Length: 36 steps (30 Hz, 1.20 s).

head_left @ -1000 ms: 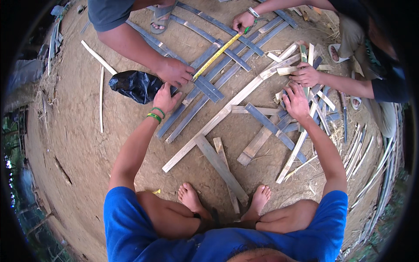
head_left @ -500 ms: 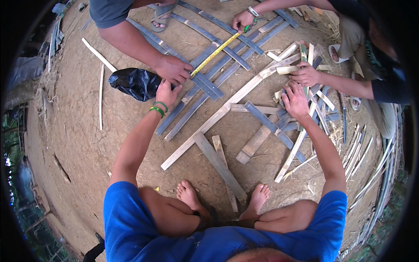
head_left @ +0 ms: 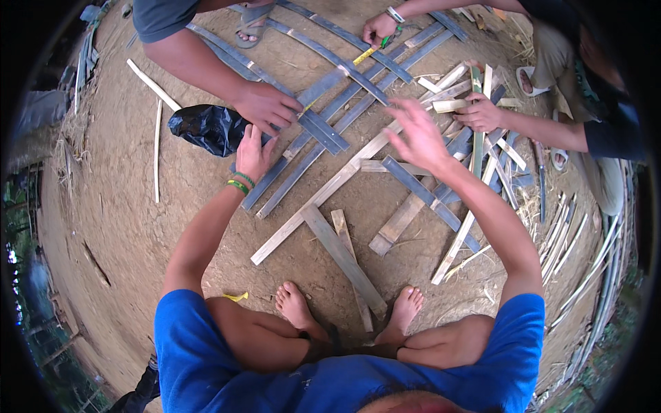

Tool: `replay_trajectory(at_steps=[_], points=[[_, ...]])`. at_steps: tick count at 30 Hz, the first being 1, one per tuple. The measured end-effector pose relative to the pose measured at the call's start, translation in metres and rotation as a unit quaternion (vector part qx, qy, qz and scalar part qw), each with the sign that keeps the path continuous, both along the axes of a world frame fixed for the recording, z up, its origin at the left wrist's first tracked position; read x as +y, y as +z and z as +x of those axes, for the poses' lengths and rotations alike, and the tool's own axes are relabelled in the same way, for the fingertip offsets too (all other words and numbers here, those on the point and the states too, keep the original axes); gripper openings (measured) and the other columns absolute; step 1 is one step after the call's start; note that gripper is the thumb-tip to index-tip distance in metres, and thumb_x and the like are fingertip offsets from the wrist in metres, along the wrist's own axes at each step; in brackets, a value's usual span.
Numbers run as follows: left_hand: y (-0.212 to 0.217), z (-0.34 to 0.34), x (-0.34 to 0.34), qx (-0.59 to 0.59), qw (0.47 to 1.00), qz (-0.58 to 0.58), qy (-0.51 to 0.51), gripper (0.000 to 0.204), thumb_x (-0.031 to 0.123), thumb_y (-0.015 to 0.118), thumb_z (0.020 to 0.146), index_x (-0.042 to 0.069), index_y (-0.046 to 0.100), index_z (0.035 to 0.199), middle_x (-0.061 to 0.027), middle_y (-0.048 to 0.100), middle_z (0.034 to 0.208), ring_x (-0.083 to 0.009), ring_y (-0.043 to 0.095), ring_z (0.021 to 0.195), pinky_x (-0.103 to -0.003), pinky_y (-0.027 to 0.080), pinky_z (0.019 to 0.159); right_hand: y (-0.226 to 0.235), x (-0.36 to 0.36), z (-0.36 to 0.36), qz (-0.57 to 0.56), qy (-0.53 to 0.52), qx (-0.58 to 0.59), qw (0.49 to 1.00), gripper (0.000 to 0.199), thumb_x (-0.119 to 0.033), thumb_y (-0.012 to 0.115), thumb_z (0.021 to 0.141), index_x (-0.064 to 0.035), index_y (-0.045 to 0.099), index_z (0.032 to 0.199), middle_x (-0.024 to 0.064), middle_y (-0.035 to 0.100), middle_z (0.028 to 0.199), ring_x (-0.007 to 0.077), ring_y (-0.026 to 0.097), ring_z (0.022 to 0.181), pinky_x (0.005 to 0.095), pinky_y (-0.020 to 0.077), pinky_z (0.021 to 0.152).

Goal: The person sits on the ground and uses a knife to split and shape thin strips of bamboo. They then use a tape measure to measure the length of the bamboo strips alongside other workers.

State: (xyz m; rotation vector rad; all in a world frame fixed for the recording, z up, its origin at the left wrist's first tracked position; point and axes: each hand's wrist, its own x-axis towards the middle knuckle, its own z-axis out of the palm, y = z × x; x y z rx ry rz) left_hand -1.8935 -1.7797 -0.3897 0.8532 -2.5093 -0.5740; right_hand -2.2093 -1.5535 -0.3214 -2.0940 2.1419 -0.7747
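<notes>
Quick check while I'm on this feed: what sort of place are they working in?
Most likely an outdoor yard used as a makeshift workspace. People squat barefoot or in sandals on bare packed dirt, flat bamboo strips are spread straight on the ground, and more cut slats lie piled at the edge.

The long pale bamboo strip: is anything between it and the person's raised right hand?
Nothing visible. The right hand hovers open just above the long pale bamboo strip, with only air between them. A co-worker's hand grips other strips to its right, apart.

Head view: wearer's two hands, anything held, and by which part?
Nothing is held. The left hand rests flat on the end of a bamboo strip beside a black plastic bag. The right hand hangs open above the strips, fingers spread.
</notes>
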Motion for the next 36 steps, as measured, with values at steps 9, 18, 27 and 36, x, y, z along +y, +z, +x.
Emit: replay_trajectory(at_steps=[9,18,27,36], points=[[0.075,-0.018,0.008,-0.037,0.945,-0.285,-0.154,0.042,0.017,0.072,0.082,0.007,0.058,0.120,-0.0119,0.056,0.109,-0.0338,0.055,0.103,-0.041,0.042,0.094,-0.002,-0.047,0.079,0.229,0.056,-0.174,0.956,0.026,-0.026,0.061,0.095,-0.0029,0.066,0.105,0.0105,0.069,0.102,0.0275,0.065,0.101,0.0452,0.0493,0.091],[0.025,-0.056,0.034,0.126,0.850,0.510,0.038,0.030,0.021,0.060,0.099,0.004,0.058,0.124,-0.0060,0.066,0.102,-0.0134,0.062,0.090,-0.029,0.052,0.079,-0.050,-0.092,0.136,0.093,-0.100,-0.701,0.700,0.027,-0.007,0.067,0.091,-0.0062,0.052,0.114,0.0083,0.068,0.102,0.0139,0.064,0.092,0.0329,0.0546,0.073],[-0.006,-0.049,-0.016,0.073,0.846,0.522,0.080,0.024,0.029,0.054,0.102,0.010,0.062,0.114,0.0018,0.057,0.076,-0.0074,0.051,0.064,-0.024,0.044,0.056,-0.048,-0.088,0.086,0.207,-0.091,-0.438,0.870,0.047,-0.029,0.067,0.091,-0.0074,0.056,0.131,0.0154,0.066,0.112,0.0236,0.065,0.101,0.0351,0.0521,0.089],[-0.041,-0.030,-0.057,-0.036,0.885,0.454,0.099,0.034,0.040,0.060,0.097,0.007,0.065,0.095,-0.0001,0.057,0.065,-0.0088,0.050,0.052,-0.027,0.042,0.048,-0.068,0.019,-0.002,0.106,-0.107,-0.155,0.976,0.035,-0.023,0.064,0.090,-0.0059,0.061,0.121,0.0153,0.060,0.117,0.0354,0.062,0.106,0.0424,0.0497,0.093]])
